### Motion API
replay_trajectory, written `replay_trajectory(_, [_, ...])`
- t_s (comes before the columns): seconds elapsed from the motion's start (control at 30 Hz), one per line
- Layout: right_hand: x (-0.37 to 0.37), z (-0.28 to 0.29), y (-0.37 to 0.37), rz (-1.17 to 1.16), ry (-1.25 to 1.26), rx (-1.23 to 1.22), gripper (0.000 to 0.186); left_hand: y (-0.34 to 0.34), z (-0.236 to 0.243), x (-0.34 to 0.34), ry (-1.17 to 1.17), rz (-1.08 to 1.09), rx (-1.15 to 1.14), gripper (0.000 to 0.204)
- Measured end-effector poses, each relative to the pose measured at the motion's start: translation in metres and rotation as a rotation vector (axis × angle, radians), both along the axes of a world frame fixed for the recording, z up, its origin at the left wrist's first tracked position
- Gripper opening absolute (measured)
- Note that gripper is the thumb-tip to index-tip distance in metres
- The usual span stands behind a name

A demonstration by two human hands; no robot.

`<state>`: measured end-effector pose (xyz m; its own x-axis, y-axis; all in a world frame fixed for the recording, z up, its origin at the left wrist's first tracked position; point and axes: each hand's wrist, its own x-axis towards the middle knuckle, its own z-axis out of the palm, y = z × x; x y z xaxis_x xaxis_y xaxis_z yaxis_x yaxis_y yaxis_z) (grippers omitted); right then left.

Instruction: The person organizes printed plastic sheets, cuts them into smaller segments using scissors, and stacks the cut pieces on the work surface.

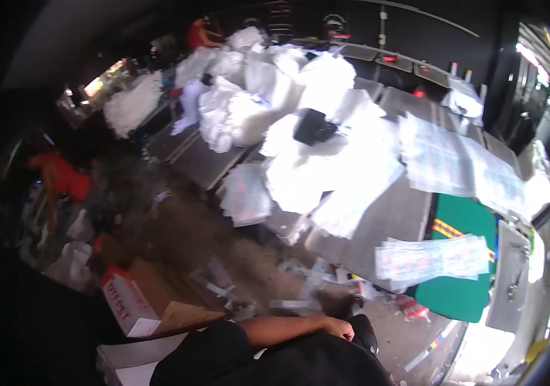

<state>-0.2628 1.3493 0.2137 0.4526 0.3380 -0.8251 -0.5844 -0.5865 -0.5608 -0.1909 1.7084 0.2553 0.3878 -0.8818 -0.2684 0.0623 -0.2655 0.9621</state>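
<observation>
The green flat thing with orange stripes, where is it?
At the right of the head view, the green flat panel with orange stripes lies partly under fanned whitish printed sheets, up and right of the left hand.

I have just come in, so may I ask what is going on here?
The person's left hand is low in front of the body, holding nothing I can make out; the right is out of view. Ahead, printed translucent sheets lie across a green striped panel, and white heaps cover much of the grey tables. A person in red is at the left, what they handle unclear.
</observation>
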Motion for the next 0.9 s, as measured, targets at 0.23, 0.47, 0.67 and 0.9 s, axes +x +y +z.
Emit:
replay_trajectory(0.23, [0.111,0.049,0.056,0.103,-0.177,0.016,0.037,-0.094,-0.02,0.052,-0.41,-0.195,-0.105,0.025])
replay_trajectory(0.47, [0.196,0.049,0.04,0.364,-0.246,0.079,0.037,-0.161,-0.041,0.088,-0.42,-0.174,0.035,0.03])
replay_trajectory(0.67, [0.25,0.041,-0.035,0.518,-0.224,0.087,0.037,-0.233,-0.048,0.124,-0.346,-0.037,0.098,0.031])
replay_trajectory(0.9, [0.294,0.015,-0.113,0.703,-0.225,0.111,0.037,-0.24,-0.062,0.125,-0.176,0.066,0.146,0.033])
